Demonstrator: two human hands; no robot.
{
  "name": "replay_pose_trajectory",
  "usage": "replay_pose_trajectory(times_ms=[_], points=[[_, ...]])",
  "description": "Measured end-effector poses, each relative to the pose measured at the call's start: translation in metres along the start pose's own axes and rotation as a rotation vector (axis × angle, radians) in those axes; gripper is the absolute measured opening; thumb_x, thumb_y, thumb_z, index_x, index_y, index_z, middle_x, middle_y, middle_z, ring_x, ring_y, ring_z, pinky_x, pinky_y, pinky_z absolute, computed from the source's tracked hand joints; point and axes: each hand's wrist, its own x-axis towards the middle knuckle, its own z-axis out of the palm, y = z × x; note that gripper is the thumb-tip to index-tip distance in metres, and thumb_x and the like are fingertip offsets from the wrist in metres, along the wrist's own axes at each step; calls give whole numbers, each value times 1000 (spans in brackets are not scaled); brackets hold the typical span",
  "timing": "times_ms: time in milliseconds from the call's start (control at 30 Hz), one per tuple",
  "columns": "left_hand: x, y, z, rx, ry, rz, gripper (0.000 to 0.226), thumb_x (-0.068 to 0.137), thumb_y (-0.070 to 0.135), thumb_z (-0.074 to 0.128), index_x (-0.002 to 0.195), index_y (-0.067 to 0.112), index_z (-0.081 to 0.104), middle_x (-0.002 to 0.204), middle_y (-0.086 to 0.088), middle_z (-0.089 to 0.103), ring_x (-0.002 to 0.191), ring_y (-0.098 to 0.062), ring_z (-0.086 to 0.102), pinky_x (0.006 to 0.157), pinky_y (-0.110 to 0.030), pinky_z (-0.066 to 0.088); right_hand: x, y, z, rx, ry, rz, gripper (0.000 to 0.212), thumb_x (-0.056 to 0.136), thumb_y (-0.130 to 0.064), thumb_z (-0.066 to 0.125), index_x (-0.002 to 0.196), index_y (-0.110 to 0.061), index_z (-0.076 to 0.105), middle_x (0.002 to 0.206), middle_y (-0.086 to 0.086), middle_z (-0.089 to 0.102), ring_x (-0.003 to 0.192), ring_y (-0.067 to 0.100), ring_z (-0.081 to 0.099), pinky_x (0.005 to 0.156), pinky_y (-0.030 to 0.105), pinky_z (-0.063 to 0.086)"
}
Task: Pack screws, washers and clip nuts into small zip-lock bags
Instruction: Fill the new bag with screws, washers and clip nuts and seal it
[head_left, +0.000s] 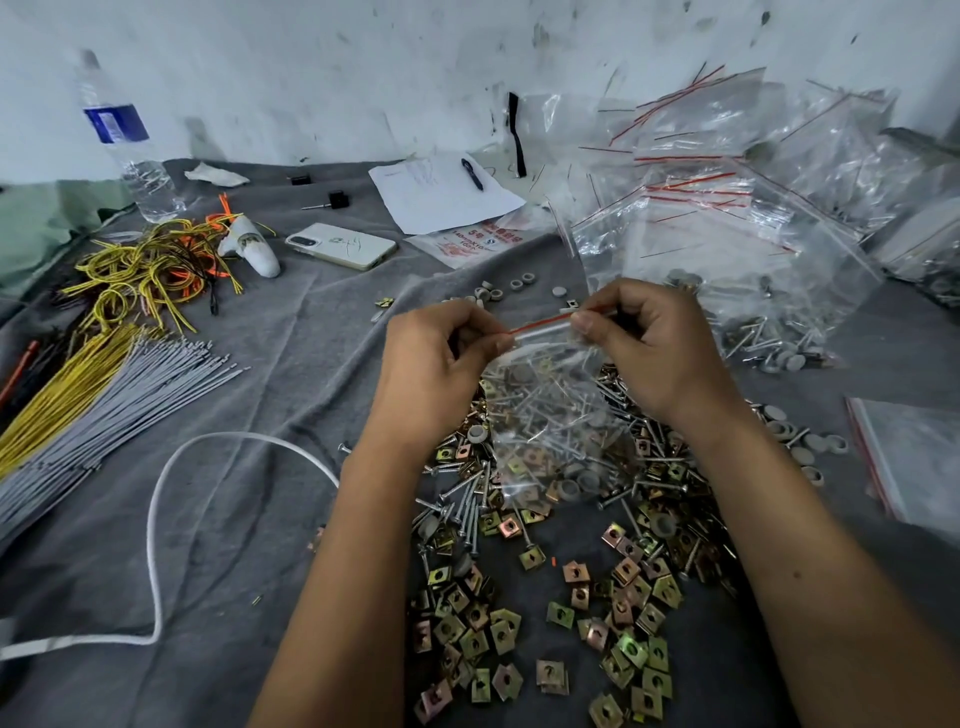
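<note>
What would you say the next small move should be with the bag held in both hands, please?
Probably run the fingers along the red zip strip to press it shut. The left hand and right hand each pinch one end of the small bag's top, and it already holds screws and grey washers.

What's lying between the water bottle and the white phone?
In the head view, a tangle of yellow and orange wires and a small white tool lie on the grey cloth between the water bottle and the white phone.
</note>
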Motion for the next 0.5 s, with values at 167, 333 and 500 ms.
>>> replay_pose_trajectory(times_ms=[167, 333, 500], points=[[1, 1, -7, -101, 9, -64, 26, 83, 11, 84, 107, 19, 77, 85, 5, 77, 72, -1, 68, 67, -22, 51, 0, 1, -4, 46, 20, -13, 9, 95, -14, 72, 91, -22, 71, 77, -16, 74, 74, -1, 68, 68, 12, 50], [0, 0, -7, -82, 3, -50, 22, 86, 2, 81, 102, 16, 74, 76, 1, 71, 73, -14, 65, 70, -30, 53, 0, 2, -3, 26, -8, -14, 4, 93, -15, 74, 93, -19, 73, 80, -8, 74, 79, 7, 72, 74, 20, 56], [0, 6, -3, 181, -30, 108, 15, 86, 16, 82, 99, 22, 77, 86, 13, 66, 84, -3, 58, 73, -20, 43, -2, -2, 2, -12, -37, -35, 5, 91, -15, 76, 93, -19, 73, 80, -13, 72, 75, 2, 68, 68, 17, 53]])
